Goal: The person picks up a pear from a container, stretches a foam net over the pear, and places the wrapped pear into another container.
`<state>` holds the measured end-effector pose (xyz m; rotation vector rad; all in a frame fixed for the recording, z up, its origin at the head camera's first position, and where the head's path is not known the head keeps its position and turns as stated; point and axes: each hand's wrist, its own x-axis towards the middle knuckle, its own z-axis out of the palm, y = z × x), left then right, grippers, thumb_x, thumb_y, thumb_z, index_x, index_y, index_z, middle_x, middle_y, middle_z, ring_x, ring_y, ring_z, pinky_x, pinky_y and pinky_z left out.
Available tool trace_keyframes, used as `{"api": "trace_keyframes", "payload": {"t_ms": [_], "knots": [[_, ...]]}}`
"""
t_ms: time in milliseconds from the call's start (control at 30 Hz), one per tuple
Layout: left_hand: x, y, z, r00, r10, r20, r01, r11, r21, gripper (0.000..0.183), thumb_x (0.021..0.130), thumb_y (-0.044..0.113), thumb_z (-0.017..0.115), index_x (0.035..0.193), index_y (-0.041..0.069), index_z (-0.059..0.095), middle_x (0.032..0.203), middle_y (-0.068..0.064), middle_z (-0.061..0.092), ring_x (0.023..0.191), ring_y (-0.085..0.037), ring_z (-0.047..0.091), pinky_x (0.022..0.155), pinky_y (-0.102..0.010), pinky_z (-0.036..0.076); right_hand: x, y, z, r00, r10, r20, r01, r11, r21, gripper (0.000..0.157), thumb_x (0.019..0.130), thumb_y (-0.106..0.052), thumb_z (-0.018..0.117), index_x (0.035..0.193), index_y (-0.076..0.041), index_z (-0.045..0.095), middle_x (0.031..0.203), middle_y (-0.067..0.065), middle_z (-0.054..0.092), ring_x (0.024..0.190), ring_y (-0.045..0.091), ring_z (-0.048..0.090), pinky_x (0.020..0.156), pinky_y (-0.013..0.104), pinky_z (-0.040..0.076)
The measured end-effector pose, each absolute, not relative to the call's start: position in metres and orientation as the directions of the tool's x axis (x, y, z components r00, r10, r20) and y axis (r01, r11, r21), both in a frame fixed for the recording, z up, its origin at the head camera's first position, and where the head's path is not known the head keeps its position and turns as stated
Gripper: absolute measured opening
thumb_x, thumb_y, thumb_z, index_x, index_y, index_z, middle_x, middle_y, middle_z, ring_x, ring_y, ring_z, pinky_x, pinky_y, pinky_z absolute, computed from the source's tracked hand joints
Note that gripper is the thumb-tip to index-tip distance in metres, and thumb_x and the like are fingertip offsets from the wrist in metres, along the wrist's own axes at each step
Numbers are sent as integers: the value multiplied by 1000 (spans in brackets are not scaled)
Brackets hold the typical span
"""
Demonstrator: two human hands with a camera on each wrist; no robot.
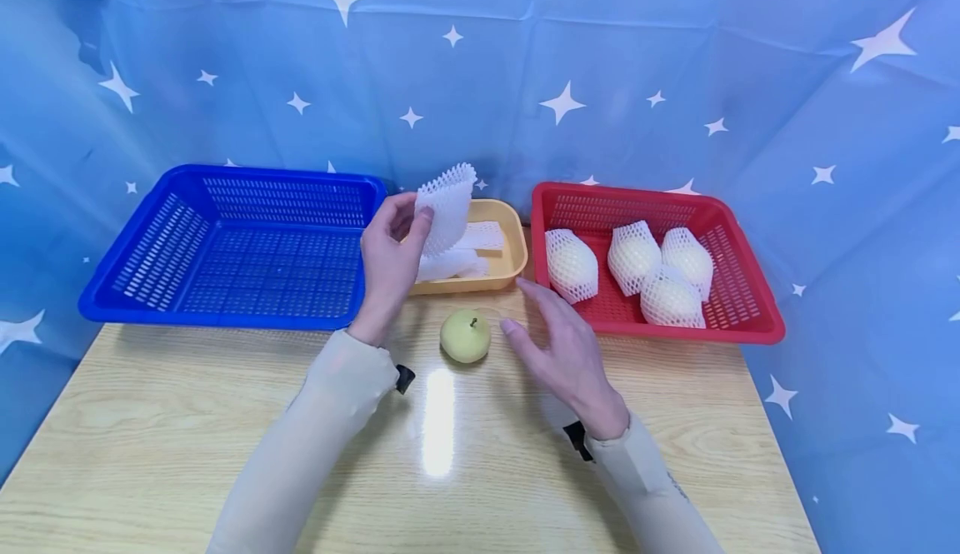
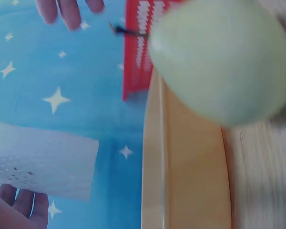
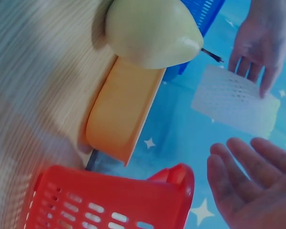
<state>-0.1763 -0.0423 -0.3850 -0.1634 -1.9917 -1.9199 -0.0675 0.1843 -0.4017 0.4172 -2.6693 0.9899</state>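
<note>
My left hand (image 1: 392,254) pinches a white foam net sleeve (image 1: 447,208) between thumb and fingers, held up over the yellow tray (image 1: 517,242). The sleeve looks flattened, and in the right wrist view the foam net (image 3: 233,100) hangs from the fingertips. My right hand (image 1: 564,352) is held with fingers extended and holds nothing, just right of a green pear (image 1: 465,336). That pear stands on the table in front of the tray, stem up, touched by neither hand. More white foam sleeves (image 1: 450,264) lie in the tray, partly hidden by the held one.
A blue basket (image 1: 232,318) stands at the left with nothing in it. The red basket (image 1: 765,321) at the right holds several pears in foam nets (image 1: 573,264). Behind them hangs a blue cloth (image 1: 480,62) with white stars. All stand on a wooden table (image 1: 187,421).
</note>
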Motion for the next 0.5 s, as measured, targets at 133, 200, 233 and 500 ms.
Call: {"api": "trace_keyframes", "payload": {"t_ms": [133, 200, 233, 500], "knots": [[-166, -39, -381, -944, -176, 280, 298, -87, 951, 28, 101, 13, 67, 125, -2, 64, 122, -17, 72, 110, -22, 70, 96, -35, 56, -70, 180, -401, -909, -163, 384, -385, 681, -623, 56, 99, -37, 65, 146, -7, 57, 144, 8, 61, 128, 27, 59, 107, 49, 48], [-161, -38, -379, -947, -179, 268, 296, -151, 943, 28, 102, 11, 66, 126, -2, 63, 123, -18, 72, 110, -21, 70, 96, -34, 56, -72, 178, -402, -899, -159, 408, -406, 654, -639, 51, 100, -33, 65, 144, -7, 59, 141, 8, 64, 122, 26, 63, 102, 47, 52], [-158, -37, -379, -946, -183, 266, 299, -182, 937, 27, 102, 10, 66, 125, -2, 63, 123, -18, 72, 109, -21, 70, 96, -35, 57, -72, 176, -402, -895, -155, 418, -413, 639, -649, 49, 101, -31, 64, 143, -7, 60, 139, 8, 65, 118, 25, 65, 100, 46, 53], [-141, -34, -376, -947, -226, 227, 300, -376, 877, 18, 101, 6, 64, 119, 3, 63, 120, -17, 72, 111, -21, 69, 98, -36, 56, -80, 163, -400, -925, -71, 373, -357, 503, -787, 39, 106, -25, 59, 140, -6, 63, 132, 7, 68, 112, 19, 66, 94, 41, 57]]}}
